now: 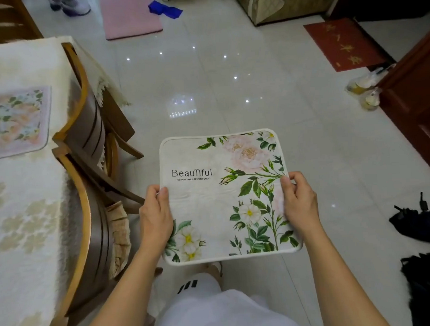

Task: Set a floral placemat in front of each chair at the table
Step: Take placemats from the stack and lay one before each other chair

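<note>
Both thumbs lie on top of a floral placemat (225,197), the other fingers hidden beneath: the left hand (155,215) pinches its left edge, the right hand (299,203) its right. The mat is held flat above the floor. At left, two chairs (91,194) stand against the surface (25,222), where another placemat (12,121) lies at the far end.

A white floral placemat (225,197) with rounded corners, printed "Beautiful" amid pink peonies, white blossoms and green leaves, is held flat and face-up, pinched at its two side edges, its far half reaching beyond the grip. A second, pinkish floral placemat (12,122) lies flat on the cream-clothed table (26,235), well left of the grip.
</note>
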Action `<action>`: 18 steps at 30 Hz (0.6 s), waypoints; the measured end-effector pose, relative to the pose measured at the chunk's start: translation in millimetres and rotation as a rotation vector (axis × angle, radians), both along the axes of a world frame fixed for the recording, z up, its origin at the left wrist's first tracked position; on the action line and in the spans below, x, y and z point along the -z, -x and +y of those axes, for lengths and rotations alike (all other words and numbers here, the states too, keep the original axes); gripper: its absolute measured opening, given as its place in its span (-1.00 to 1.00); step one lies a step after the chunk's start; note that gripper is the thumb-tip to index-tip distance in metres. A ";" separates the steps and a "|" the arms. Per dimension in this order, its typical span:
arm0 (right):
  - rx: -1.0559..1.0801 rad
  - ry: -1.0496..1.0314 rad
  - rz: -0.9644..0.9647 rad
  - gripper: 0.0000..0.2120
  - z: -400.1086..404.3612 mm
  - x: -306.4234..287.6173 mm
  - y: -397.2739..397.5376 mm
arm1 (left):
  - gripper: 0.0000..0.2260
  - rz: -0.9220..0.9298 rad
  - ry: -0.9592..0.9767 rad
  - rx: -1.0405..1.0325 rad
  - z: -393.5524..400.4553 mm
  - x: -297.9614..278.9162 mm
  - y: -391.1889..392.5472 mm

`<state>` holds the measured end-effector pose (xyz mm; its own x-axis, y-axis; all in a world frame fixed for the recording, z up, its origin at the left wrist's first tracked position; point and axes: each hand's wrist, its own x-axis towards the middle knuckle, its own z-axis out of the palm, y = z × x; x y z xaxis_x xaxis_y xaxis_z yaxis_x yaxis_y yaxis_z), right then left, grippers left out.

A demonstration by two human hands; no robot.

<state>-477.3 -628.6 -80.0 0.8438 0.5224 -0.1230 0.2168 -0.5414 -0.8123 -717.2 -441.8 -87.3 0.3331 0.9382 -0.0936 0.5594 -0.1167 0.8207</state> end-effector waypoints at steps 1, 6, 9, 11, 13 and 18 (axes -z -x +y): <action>-0.014 0.005 -0.006 -0.82 17.9 -1.8 -10.5 | -0.76 -0.002 0.013 -0.008 15.4 -1.2 -9.0; -0.048 -0.004 -0.026 -0.82 98.3 -7.7 -60.0 | -0.77 0.011 -0.028 -0.046 87.7 -9.3 -53.8; -0.072 0.010 -0.033 -0.82 135.1 -7.9 -84.5 | -0.76 0.021 -0.029 -0.048 120.4 -14.4 -75.4; -0.081 0.015 -0.039 -0.82 158.1 -7.9 -101.0 | -0.75 0.023 -0.017 -0.057 140.8 -17.6 -89.3; -0.093 0.020 -0.043 -0.81 180.9 -6.9 -117.6 | -0.76 0.029 -0.005 -0.076 160.3 -18.2 -102.9; -0.130 0.018 -0.040 -0.82 238.2 0.4 -161.5 | -0.76 0.039 0.014 -0.128 206.1 -15.4 -140.6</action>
